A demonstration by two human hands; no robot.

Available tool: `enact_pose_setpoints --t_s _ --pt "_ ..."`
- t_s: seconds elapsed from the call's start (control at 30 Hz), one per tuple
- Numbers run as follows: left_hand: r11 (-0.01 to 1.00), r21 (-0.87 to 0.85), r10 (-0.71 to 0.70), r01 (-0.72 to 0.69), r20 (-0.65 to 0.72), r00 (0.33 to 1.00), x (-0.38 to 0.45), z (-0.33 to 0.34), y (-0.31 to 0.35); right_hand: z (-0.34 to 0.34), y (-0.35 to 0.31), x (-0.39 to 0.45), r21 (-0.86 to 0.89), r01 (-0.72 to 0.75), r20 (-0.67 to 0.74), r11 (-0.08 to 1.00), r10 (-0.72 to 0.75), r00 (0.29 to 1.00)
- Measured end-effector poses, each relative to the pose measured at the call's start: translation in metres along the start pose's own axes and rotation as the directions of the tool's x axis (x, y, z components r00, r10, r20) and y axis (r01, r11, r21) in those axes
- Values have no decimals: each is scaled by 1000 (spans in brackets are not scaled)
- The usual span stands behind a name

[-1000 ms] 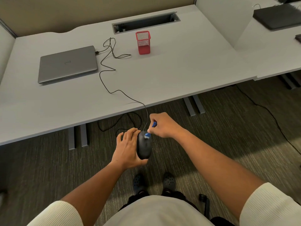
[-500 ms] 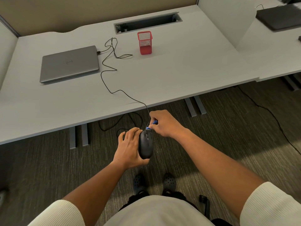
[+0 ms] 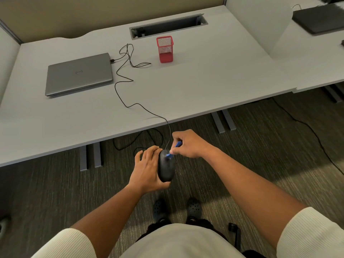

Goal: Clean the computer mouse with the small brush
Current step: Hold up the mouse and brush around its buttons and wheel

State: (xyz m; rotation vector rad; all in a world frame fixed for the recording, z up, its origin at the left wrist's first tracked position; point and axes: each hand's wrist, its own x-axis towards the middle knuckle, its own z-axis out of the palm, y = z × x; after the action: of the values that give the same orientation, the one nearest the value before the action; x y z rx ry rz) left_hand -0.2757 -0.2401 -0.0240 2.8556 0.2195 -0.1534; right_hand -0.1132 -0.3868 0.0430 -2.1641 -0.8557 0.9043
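A black wired computer mouse point(image 3: 166, 169) hangs in the air below the desk's front edge, over the carpet. My left hand point(image 3: 148, 170) grips it from the left side, thumb under its near end. My right hand point(image 3: 188, 145) pinches a small blue brush point(image 3: 169, 155), whose bristle end touches the mouse's far end near the wheel. The brush's blue handle tip point(image 3: 179, 143) sticks out above my fingers. The mouse cable point(image 3: 128, 106) runs up over the desk edge to the laptop.
A shut grey laptop point(image 3: 79, 74) lies at the left of the white desk point(image 3: 204, 81). A red mesh pen cup point(image 3: 165, 49) stands behind the middle, in front of a cable slot point(image 3: 168, 25). A divider point(image 3: 258, 25) and a second desk with a dark laptop point(image 3: 322, 19) lie right.
The brush tip has shifted slightly over the mouse's far end, first towards the cable end and then back onto the top. My left hand keeps the same grip.
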Motion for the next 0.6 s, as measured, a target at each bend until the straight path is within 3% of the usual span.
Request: enact_pose_setpoints --t_s 0.1,0.27,0.43,0.6 --pt "1000 -5 -6 6 17 1000 -1 1 -1 0 0 0 20 -25 28 999 24 999" --pt "1000 -10 7 -7 -11 1000 0 0 -1 5 1 5 -35 -91 -243 995 80 967" --pt "1000 -12 17 -17 -1 1000 1 -1 -1 5 -1 3 168 -130 -82 977 145 986" --pt "1000 -9 29 -30 -18 999 1 -1 0 9 -3 6 48 -123 -260 991 131 957"
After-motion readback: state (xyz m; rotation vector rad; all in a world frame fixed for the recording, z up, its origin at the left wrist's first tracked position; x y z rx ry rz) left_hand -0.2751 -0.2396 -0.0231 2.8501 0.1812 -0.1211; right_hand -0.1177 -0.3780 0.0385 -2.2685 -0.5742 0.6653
